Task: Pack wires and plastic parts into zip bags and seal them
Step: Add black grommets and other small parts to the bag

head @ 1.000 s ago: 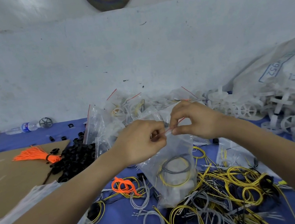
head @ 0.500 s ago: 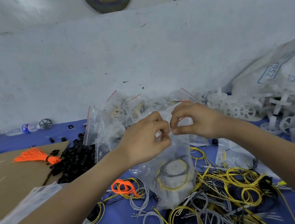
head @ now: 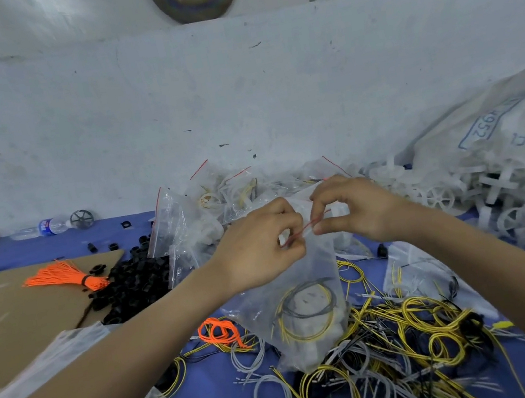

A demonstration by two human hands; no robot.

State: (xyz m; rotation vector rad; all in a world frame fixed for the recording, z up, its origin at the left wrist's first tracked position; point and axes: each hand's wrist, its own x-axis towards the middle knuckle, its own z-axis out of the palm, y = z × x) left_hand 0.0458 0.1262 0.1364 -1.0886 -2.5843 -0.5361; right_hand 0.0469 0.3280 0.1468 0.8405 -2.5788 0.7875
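Zip bag (head: 303,282) at centre, coiled wires (head: 307,311) inside. My left hand (head: 258,244) pinches its red-lined top edge at the 9 o'clock end, and my right hand (head: 357,214) pinches it at 3 o'clock. Loose wires (head: 421,328) lie at 5 o'clock.

Zip bag (head: 304,271) lower contents indistinct

light: dim, even | shadows: soft | edges: wide-angle bowing, blur
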